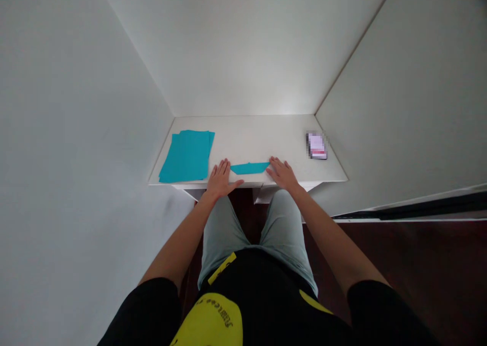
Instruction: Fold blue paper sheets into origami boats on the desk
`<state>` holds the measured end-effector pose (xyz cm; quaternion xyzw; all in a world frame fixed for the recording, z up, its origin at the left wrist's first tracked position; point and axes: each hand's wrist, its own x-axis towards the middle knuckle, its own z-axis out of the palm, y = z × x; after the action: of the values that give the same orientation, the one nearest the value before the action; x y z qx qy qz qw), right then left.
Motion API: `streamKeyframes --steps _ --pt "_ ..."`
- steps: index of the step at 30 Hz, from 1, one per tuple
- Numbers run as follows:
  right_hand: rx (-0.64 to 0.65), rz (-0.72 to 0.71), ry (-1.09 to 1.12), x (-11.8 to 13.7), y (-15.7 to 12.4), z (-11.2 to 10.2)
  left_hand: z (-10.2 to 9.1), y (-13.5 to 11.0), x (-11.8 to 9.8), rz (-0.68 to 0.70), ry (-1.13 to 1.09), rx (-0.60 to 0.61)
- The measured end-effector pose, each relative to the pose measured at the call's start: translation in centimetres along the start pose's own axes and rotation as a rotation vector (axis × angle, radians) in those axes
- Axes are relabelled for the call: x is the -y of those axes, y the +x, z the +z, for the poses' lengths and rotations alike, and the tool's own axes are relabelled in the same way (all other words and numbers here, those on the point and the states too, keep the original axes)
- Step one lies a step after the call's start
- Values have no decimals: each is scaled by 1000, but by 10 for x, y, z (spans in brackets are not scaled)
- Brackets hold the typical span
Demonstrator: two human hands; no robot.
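Observation:
A narrow folded strip of teal paper (250, 168) lies on the white desk (251, 138) close to its front edge, with slanted lower corners and a small point on its top edge. My left hand (220, 179) lies flat at the strip's left end, fingers stretched out and thumb apart. At the right end, my right hand (282, 173) rests with its fingertips on or beside the paper, fingers extended. Neither hand grips anything. Just left of my left hand is a loose stack of teal paper sheets (186, 156).
A phone (317, 145) with a lit, blurred-out screen lies at the desk's right side. White walls (243, 52) close in the desk at the back, left and right. Below the desk's front edge is an open drawer or compartment (262, 194), above my knees.

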<state>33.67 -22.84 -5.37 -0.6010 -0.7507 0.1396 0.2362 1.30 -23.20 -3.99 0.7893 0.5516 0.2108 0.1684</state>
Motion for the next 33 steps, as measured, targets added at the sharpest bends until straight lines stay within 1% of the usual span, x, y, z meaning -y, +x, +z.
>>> streamKeyframes --steps 3,7,9,12,14,16,19,23,25,28,31,33 --pt "-13 29 0 -6 8 -4 -3 9 6 -30 -6 -11" --pt "-50 21 52 2 7 -3 -5 19 9 -49 -24 -34" --pt "-92 24 139 4 6 -5 -6 23 11 -35 -42 -45" --pt "-150 71 331 5 5 -11 -7 24 13 2 -53 -84" --pt "-128 93 462 6 4 -15 -7 23 14 27 -55 -95" --pt "-76 97 555 8 3 -18 -7 22 16 49 -62 -76" --pt "-28 110 606 11 -1 -19 -7 20 19 71 -73 -45" --pt "-16 142 635 9 -8 -21 -8 20 18 43 -55 -49" --pt "-8 162 660 4 -12 -24 -9 21 16 27 -20 -39" --pt "-26 171 663 -9 -20 -36 -11 20 14 38 68 21" --pt "-138 202 606 -30 -22 -58 -12 18 12 67 165 67" --pt "-247 270 536 -46 -18 -76 -13 18 11 83 211 69"
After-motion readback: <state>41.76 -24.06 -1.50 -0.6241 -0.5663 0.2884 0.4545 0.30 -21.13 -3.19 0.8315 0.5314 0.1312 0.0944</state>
